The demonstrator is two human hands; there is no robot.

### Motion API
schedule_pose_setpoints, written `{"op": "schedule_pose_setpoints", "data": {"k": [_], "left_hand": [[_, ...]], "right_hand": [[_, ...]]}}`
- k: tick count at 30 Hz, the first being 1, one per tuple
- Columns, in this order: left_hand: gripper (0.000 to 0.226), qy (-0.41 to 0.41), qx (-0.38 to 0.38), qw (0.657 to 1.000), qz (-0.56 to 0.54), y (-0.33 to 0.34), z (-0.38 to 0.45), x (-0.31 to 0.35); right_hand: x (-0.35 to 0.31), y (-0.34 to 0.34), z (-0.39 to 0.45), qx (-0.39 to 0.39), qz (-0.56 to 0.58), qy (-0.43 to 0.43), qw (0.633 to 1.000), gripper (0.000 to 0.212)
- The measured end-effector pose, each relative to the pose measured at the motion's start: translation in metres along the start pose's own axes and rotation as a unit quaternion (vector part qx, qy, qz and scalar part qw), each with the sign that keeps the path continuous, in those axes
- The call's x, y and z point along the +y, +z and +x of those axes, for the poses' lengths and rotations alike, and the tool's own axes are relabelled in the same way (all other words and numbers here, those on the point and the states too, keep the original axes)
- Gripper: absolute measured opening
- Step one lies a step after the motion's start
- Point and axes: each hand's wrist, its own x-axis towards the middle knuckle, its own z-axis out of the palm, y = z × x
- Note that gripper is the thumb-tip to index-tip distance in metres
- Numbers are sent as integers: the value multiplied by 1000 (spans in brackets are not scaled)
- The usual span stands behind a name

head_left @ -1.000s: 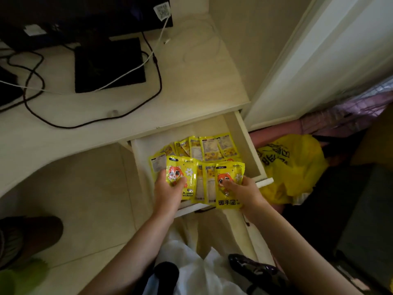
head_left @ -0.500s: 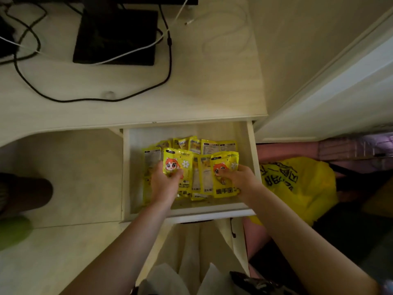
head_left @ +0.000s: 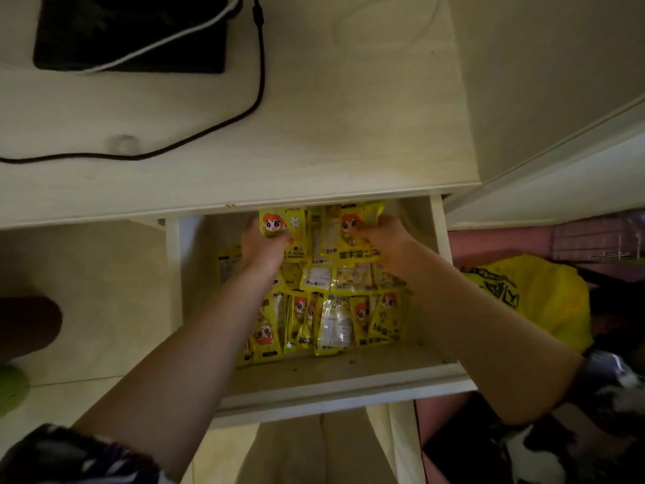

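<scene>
At the far end of the open drawer (head_left: 331, 386), close under the desk's front edge:

Left hand (head_left: 265, 248): fingers curled on the left end of a row of yellow packets (head_left: 323, 235).

Right hand (head_left: 385, 239): gripping the right end of the same row. Neither hand is free.

Row of yellow packets: held as a flat fan with the printed faces up. Its long axis runs left to right across the drawer, and it spans the gap between the hands. Each hand sits at its own end, equally near. The drawer's back lies just ahead of the fingers and is partly hidden by the desk (head_left: 314, 141), so a set-down would likely go forward and down.

Laid packets (head_left: 335, 319): two overlapping rows nearer the person, the middle one partly under the held row.

Outlying: black cable (head_left: 259, 82) on the desk top; yellow bag (head_left: 534, 298) right of the drawer.

Change: half a second ago the hands held the row over the drawer's middle. Now it sits at the back, farther from the person, with the grips unchanged.
</scene>
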Motion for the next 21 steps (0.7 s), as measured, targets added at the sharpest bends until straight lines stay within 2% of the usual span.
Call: {"op": "schedule_pose_setpoints", "data": {"k": [3,7,14,18,21], "left_hand": [[65,22,9,999,39,2,10,1],[47,30,29,995,92,-2,16,-1],[41,37,34,985,168,-30,-9,-8],[45,51,19,986,157,-49,-40,-13],[35,78,36,978,190,-63,-74,-16]], "right_hand": [[2,-3,12,-14,-4,-6,1000,36],[13,-14,17,44,-128,-39,990,51],[21,-31,-18,46,-250,-68,965,13],[22,-34,-51,40,-314,-94,944,15],[27,-37,-78,31,-322,-117,939,17]]}}
